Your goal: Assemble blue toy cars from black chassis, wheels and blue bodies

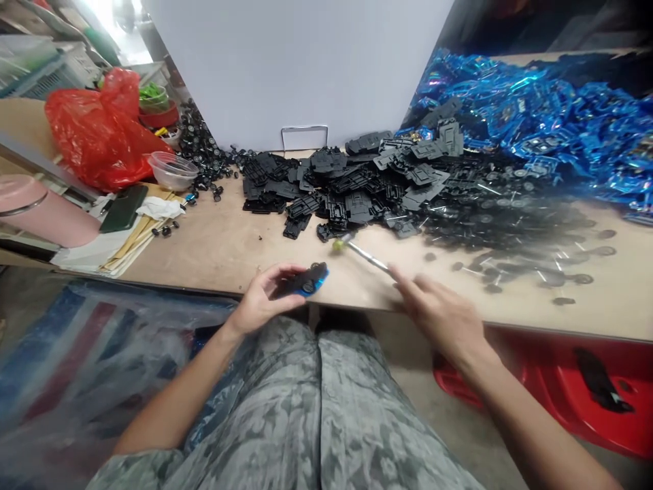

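Note:
My left hand (265,296) is closed around a small blue and black toy car (309,280), held at the table's front edge with its black underside and wheels showing. In my right hand (439,313) is a small hammer (370,258) with a metal shaft and a yellowish head. The hammer head is in the air beyond the car, apart from it, and is a little blurred. Just past it lies a heap of black plastic car bases (360,204). Wheels on metal axles (510,224) are spread to the right, smeared in the picture.
Blue shiny car bodies (535,116) are piled at the back right. More black wheels (198,146) lie at the left, beside a clear plastic bowl (173,170), a red bag (102,129) and a pink bottle (45,211). A white board (306,61) stands behind. A red stool (612,388) is below right.

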Action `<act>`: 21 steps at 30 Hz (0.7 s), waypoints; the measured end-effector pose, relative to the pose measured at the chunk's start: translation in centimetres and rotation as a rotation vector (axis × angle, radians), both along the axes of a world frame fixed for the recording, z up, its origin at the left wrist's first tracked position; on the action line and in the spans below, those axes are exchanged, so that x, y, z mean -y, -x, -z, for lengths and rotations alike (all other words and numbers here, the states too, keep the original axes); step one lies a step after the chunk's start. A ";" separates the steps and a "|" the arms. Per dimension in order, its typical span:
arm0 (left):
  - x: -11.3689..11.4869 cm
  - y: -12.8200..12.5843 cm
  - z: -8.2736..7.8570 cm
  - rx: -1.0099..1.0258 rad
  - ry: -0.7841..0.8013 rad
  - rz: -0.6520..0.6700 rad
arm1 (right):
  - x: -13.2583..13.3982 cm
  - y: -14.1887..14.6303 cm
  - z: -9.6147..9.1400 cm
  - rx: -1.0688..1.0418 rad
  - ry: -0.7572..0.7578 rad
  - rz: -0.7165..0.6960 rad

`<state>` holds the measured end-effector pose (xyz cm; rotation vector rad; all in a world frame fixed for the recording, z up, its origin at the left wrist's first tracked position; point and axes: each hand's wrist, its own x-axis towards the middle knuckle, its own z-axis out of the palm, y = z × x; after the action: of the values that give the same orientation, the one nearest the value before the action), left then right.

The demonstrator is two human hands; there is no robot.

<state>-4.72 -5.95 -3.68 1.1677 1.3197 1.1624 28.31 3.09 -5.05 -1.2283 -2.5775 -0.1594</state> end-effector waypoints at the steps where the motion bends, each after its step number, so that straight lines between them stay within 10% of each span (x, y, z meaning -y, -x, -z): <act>1: 0.1 -0.2 -0.2 0.070 0.029 0.005 | -0.6 0.5 0.0 -0.017 0.003 -0.036; 8: 0.1 -1.6 -0.1 0.319 0.163 0.064 | -1.4 7.5 -2.4 -0.656 0.401 -0.553; 13: 1.2 0.0 0.7 0.366 0.275 0.022 | -0.3 11.2 -3.3 -0.714 0.569 -0.678; 17: 7.6 7.3 0.6 0.107 0.392 -0.003 | 0.0 11.4 -2.1 -0.592 0.534 -0.686; 21: 17.3 14.0 2.3 -0.296 0.675 -0.518 | -0.6 10.9 -0.8 -0.583 0.541 -0.601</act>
<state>-18.76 -23.20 -5.96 0.5179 2.1145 0.7786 17.39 3.68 -4.24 -0.4513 -2.3647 0.9185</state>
